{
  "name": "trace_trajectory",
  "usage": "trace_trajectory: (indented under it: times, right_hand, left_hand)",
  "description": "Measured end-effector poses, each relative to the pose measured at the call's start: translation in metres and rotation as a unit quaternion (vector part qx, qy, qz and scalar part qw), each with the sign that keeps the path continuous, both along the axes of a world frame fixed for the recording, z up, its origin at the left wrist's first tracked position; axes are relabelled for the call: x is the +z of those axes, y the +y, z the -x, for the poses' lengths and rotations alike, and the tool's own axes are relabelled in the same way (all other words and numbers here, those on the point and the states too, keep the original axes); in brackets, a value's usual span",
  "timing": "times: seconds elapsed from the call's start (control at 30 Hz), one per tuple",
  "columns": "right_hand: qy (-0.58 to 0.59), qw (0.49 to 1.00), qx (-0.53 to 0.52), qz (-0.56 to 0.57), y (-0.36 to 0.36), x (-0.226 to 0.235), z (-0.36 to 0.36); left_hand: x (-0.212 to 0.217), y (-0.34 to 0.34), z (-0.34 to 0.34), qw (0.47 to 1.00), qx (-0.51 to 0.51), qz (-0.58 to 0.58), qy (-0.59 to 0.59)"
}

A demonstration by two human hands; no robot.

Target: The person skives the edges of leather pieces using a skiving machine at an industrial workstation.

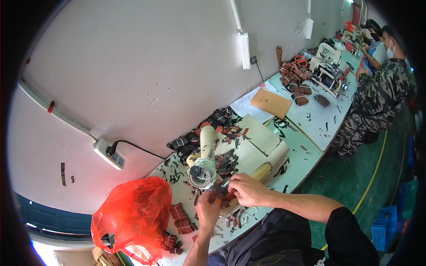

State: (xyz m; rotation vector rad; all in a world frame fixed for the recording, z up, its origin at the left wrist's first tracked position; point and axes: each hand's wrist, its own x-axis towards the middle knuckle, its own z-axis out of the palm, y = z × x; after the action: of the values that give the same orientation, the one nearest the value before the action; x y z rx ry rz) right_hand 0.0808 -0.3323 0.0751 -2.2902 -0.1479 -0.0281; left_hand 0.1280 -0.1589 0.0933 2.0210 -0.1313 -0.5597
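My left hand (208, 210) is closed at the front of a cream-coloured machine (262, 142), just below its arm and a coil of pale cord (205, 173). My right hand (248, 189) is beside it, fingers pinched, with a thin shiny piece showing near its fingertips. Between the two hands is a small dark piece, partly covered by fingers; its kind cannot be made out. Dark and reddish-brown scraps (227, 162) lie heaped on the machine bed. Below my hands, metal rings (252, 211) lie near the table edge.
A red plastic bag (133, 213) stands at the left, beside banded bundles of brown strips (183, 218). Behind the machine are dark bundles (182, 144). Further right lie a brown envelope (270, 102), more bundles (296, 82) and another machine (328, 66). Co-workers (377, 93) sit along the table.
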Motion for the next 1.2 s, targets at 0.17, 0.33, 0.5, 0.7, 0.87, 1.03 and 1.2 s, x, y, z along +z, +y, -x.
trace_trajectory:
  times: [0.17, 0.33, 0.5, 0.7, 0.87, 1.03, 1.2]
  right_hand:
    - [0.007, 1.000, -0.008, 0.013, -0.002, 0.008, 0.004]
    - [0.034, 0.998, -0.049, -0.025, -0.006, 0.011, 0.012]
    - [0.069, 0.997, 0.019, -0.019, -0.014, 0.003, 0.008]
    - [0.009, 0.999, 0.022, -0.025, -0.001, 0.001, 0.003]
    - [0.031, 0.999, -0.007, 0.015, 0.001, 0.007, -0.003]
    - [-0.011, 0.999, -0.026, -0.022, -0.005, 0.007, 0.009]
    - [0.027, 0.999, -0.008, -0.031, -0.009, 0.009, 0.009]
  left_hand:
    - [-0.027, 0.040, -0.006, 0.977, -0.019, 0.173, 0.122]
    - [-0.029, 0.043, -0.001, 0.997, 0.019, 0.054, 0.044]
    - [-0.006, 0.019, 0.004, 0.998, 0.059, 0.012, 0.025]
    - [-0.001, 0.002, 0.007, 0.998, 0.054, -0.015, -0.010]
    - [-0.028, 0.020, -0.001, 0.999, 0.024, 0.027, 0.036]
    - [-0.015, 0.037, 0.001, 0.988, 0.027, 0.128, 0.086]
    - [-0.018, 0.032, 0.000, 0.999, 0.031, 0.038, 0.009]
